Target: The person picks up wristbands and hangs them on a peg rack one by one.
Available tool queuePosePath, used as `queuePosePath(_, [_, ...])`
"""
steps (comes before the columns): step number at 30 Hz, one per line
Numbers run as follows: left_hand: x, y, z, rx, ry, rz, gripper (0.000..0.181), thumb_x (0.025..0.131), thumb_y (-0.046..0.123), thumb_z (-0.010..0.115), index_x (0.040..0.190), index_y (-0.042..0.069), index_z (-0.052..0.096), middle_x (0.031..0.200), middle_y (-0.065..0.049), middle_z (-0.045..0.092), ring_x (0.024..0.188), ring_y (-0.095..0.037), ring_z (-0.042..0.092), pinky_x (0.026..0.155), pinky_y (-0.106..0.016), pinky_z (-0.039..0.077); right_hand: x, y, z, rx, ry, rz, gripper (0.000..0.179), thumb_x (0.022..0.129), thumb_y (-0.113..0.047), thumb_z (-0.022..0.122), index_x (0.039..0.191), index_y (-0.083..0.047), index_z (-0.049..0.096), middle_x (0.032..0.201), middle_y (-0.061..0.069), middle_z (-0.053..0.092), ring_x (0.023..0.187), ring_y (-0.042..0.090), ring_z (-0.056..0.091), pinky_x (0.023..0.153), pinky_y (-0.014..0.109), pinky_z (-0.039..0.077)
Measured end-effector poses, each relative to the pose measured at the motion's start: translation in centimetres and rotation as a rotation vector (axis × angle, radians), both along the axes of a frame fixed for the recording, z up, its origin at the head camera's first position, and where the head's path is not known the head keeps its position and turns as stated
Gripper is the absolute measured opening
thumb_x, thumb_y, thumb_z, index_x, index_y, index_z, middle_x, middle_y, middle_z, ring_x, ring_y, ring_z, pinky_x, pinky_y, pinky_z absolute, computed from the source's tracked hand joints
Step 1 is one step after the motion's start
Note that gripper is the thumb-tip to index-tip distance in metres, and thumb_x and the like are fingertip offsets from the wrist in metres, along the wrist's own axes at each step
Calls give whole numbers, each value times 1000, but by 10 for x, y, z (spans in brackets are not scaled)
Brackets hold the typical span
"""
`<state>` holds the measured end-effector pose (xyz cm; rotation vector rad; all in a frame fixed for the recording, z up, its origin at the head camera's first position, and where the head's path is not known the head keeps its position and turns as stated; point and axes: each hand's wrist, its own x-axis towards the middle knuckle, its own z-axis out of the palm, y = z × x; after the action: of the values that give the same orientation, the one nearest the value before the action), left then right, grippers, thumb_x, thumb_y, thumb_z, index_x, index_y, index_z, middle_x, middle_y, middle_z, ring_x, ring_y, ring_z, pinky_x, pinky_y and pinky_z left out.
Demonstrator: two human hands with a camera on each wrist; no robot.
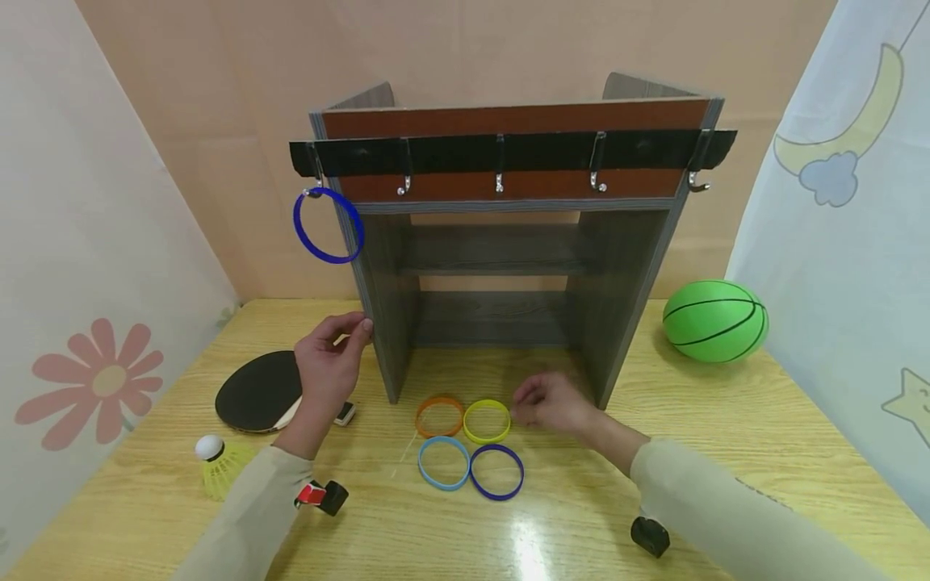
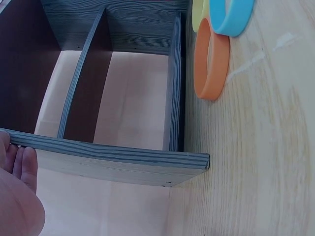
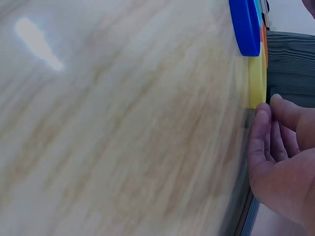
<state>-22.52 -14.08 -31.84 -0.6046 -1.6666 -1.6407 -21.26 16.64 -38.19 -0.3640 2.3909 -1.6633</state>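
In the head view my left hand [image 1: 328,359] is at the front edge of the left side panel of a grey wooden rack [image 1: 378,307]; its thumb and fingers hold that edge. My right hand [image 1: 555,403] hovers low by the rack's opening, fingers loosely bent, fingertips beside a yellow ring [image 1: 487,421]. Whether they touch it I cannot tell. Around it on the table lie an orange ring [image 1: 419,424], a light blue ring [image 1: 423,474] and a dark blue ring [image 1: 520,476]. Another blue ring [image 1: 299,228] hangs from the leftmost hook [image 1: 314,192].
A black strip [image 1: 450,156] with several metal hooks crosses the rack's top. On the left lie a black paddle [image 1: 254,391] and a yellow shuttlecock [image 1: 225,468]. A green ball [image 1: 715,321] sits to the right of the rack.
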Motion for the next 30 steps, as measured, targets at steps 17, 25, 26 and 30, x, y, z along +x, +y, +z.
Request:
queuePosePath(17, [1,1,-1,16,3,-10,8,83,-20,59,90,-22,60,80,-19,65,71,-9,63,65,-19,54,1,-8,-8,83,14,8,19,81,-10,75,90,4,65,71,8,64,64,21,62,59,33,54])
queuePosePath(25, [0,1,-2,19,13,-15,7,83,-21,59,89,-23,60,80,-22,64,71,-10,63,64,-19,54,2,-14,-7,132,15,-20,19,83,-16,74,85,1,67,65,7,63,59,18,59,55,30,50])
queuePosePath(26, [0,1,-2,18,14,-13,7,83,-21,59,89,-22,60,80,-22,64,71,-10,63,64,-19,54,2,-15,-6,145,18,-27,19,83,-17,75,84,0,67,65,7,63,58,18,59,54,30,50])
queuePosePath(30, [-1,1,-1,23,22,-16,7,82,-21,59,89,-23,60,80,-21,65,71,-9,62,64,-19,54,3,-18,-3,197,40,-52,18,82,-17,75,80,-2,67,62,5,63,56,18,59,52,30,49])
